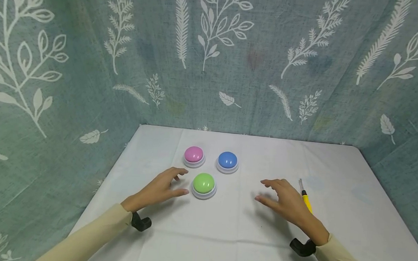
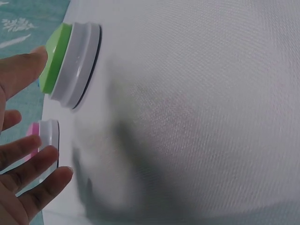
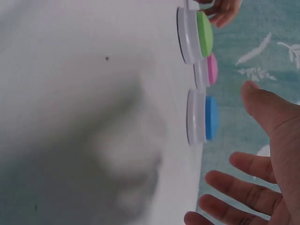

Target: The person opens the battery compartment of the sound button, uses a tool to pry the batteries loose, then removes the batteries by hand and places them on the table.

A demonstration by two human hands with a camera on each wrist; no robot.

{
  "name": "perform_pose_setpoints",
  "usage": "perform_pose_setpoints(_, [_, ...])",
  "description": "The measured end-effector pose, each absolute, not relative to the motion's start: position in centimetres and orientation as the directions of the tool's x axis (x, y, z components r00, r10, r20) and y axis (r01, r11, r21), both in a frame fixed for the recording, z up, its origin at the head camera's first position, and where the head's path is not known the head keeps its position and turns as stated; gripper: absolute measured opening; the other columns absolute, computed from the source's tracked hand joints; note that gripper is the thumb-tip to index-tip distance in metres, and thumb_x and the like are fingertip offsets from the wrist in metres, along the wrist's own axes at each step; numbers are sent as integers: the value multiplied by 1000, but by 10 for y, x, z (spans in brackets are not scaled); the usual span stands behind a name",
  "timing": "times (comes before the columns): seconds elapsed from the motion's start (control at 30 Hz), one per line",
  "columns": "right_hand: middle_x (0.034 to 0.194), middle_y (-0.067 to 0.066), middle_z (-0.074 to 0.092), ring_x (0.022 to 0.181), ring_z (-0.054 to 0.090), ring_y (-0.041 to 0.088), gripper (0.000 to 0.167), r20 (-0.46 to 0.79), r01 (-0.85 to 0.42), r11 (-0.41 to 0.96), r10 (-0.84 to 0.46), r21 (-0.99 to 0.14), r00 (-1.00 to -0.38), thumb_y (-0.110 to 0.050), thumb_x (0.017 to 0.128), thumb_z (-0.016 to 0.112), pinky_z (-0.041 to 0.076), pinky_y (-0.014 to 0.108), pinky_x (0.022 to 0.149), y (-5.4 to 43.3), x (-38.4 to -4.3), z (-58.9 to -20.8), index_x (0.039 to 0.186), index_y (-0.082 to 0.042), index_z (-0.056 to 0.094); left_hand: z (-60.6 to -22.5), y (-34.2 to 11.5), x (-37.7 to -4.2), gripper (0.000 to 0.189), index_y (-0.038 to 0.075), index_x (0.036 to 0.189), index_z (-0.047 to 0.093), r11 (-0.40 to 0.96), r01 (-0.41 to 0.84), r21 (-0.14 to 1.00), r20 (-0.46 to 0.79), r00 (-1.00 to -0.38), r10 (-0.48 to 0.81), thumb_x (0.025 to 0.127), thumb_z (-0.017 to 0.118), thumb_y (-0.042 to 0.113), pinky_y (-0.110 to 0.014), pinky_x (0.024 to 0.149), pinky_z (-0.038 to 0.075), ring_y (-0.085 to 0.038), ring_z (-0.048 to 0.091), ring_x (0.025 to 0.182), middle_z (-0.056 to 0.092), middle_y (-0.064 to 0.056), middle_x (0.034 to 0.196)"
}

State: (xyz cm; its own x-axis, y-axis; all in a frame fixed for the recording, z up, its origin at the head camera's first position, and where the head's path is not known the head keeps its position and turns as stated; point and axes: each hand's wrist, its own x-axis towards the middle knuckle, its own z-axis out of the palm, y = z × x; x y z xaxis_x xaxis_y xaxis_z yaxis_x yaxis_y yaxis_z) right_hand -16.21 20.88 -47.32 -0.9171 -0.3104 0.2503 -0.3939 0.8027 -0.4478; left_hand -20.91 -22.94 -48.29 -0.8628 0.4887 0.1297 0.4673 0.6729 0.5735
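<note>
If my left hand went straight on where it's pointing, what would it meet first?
Most likely the green button, just beyond your left hand, though its height is hard to judge, so it might pass above.

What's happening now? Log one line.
left hand: empty, beside green button | right hand: empty, beside yellow tool | pink button, blue button: beyond green button

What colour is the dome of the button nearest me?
Light green; that dome shows best in the head view.
</note>
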Motion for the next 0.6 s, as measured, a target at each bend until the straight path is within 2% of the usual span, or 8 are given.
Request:
perform_pose_setpoints(0.37, [119,2,71,110,62,23,60,210,-429,794,-374,-431,-903,-55,85,80,55,46,91,169,-173,-487,126,-12,73,-491,-223,-213,73,13,144,54,647,459,609,97,-852,514,86,84,45,-36,84,55,-22,60,111,61,-6,134])
perform_pose_setpoints(0.6, [117,2,72,110,62,22,59,218,-483,756,-432,-442,-875,-53,86,80,53,43,96,147,-180,-490,126,-10,73,-494,-219,-216,76,12,146,53,644,454,615,81,-850,521,85,85,45,-37,86,55,-20,60,112,61,-6,135])
